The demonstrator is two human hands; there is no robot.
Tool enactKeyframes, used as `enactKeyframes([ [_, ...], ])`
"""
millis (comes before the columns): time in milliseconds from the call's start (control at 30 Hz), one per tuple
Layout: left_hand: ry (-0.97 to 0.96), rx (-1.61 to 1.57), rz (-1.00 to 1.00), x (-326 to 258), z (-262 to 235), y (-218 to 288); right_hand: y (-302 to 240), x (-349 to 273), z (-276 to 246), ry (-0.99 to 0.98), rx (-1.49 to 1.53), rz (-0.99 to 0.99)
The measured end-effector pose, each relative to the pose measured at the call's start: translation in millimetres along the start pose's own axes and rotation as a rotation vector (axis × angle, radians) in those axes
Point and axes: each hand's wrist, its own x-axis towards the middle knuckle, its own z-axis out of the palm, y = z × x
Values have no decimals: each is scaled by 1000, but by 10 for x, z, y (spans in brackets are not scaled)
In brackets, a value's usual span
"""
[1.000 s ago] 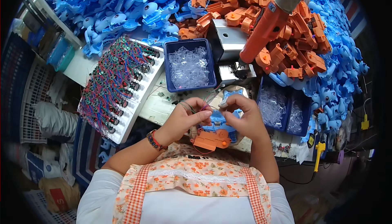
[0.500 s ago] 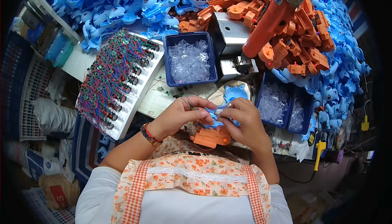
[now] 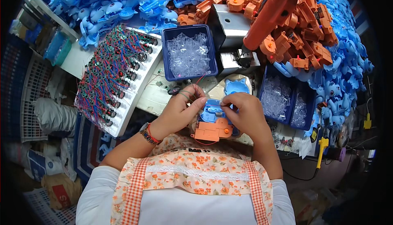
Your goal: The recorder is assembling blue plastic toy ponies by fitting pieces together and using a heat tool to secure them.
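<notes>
My left hand (image 3: 183, 107) is closed on thin coloured wires (image 3: 198, 81), which loop over its fingers. A small round black part (image 3: 174, 90) hangs by the knuckles, seemingly on the same wires. Between my hands lies a light blue plastic shell (image 3: 212, 111) with its hollow side up. My right hand (image 3: 245, 109) is pinched at the shell's right edge; what its fingertips grip is hidden. Close in front of the shell is an orange plastic housing (image 3: 213, 130) with a thin red wire below it. Just behind my right hand a second blue shell (image 3: 236, 86) rests on a pale round holder.
A white rack (image 3: 141, 89) of wired circuit boards stands left. Blue bins (image 3: 165, 67) hold clear plastic pieces, with a divided bin (image 3: 290, 102) at right. Behind are a metal press (image 3: 235, 63), an orange lever (image 3: 268, 18), orange housings (image 3: 303, 36) and piled blue shells (image 3: 110, 10).
My hands have moved apart from their shared pinch over the blue shell. The left has lifted back and left with the wires, bringing the round black part into view.
</notes>
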Motion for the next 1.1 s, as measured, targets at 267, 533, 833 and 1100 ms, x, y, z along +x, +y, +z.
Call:
enactKeyframes([
  [267,-62,108,0,6,92,68,126,4,44,-146,-2,68],
  [533,-102,-27,-111,67,72,62,79,62,30,-138,-221,-133],
  [833,-101,-135,-155,36,3,85,99,169,-45,-268,-375,-284],
  [1100,-76,-132,-199,16,53,176,84,309,-103,-386,-443,-435],
])
